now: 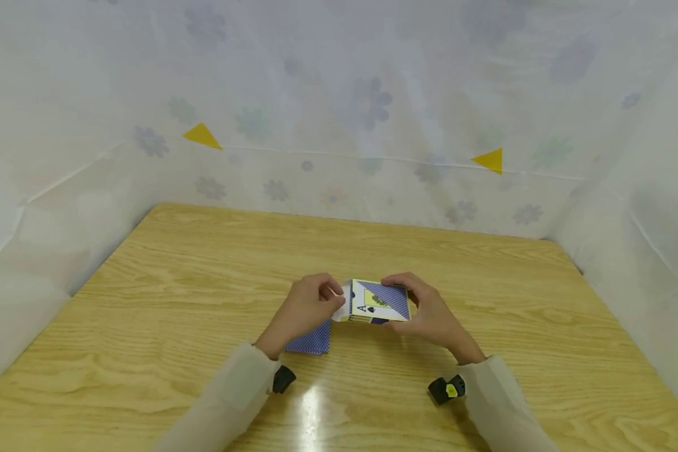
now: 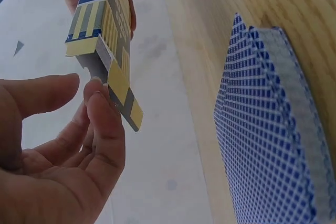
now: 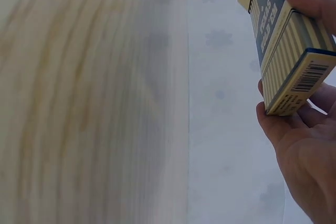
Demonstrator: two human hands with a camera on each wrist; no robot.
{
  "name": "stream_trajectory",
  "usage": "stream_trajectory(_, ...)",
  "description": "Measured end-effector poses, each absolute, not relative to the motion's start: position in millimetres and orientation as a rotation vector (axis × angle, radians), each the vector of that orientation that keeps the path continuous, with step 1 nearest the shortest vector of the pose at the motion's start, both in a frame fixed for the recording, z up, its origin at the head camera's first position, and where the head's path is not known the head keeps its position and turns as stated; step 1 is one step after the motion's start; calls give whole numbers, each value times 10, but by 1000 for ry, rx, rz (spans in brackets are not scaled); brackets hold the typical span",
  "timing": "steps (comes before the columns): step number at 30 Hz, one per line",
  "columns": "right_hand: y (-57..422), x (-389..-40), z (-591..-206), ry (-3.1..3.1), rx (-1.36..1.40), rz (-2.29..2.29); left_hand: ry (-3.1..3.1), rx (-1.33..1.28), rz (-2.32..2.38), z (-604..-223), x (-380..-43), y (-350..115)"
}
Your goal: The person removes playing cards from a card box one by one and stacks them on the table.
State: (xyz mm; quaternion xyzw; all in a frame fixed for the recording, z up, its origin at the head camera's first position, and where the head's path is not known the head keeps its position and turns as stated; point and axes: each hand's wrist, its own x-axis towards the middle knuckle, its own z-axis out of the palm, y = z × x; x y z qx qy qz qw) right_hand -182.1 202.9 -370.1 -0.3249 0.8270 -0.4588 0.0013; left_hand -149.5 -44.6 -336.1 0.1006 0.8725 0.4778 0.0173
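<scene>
A playing card box with a spade ace printed on its face is held off the table, its end open to the left. My right hand grips the closed end, thumb on one side and fingers on the other. The striped, barcoded end shows in the right wrist view. At the open end, my left hand has loosely bent fingers right at the flap, its thumb apart from them. A stack of blue-patterned cards lies on the table below my left hand, partly hidden by it in the head view.
The wooden table runs back to a pale flowered curtain, which also hangs along both sides. Two yellow triangles are on the back curtain. A black wrist device sits by my right cuff, another by the left.
</scene>
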Motion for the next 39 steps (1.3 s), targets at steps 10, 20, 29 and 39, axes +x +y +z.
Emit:
stream_trajectory(10, 1988, -1784, -3683, 2553, -1031, -1477, 2553, 312, 1462, -3398, -1476, -436)
stream_trajectory(20, 2029, -1797, -3690, 2600, -1036, -1461, 2323, 196, 1642, -3425, -1527, -499)
stream_trajectory(29, 2094, -1835, -3681, 2612, -1015, -1469, 2280, 148, 1733, -3397, -1514, -489)
stream_trajectory(39, 2127, -1855, -3642, 2633, -1004, -1471, 2268, 143, 1790, -3407, -1532, -535)
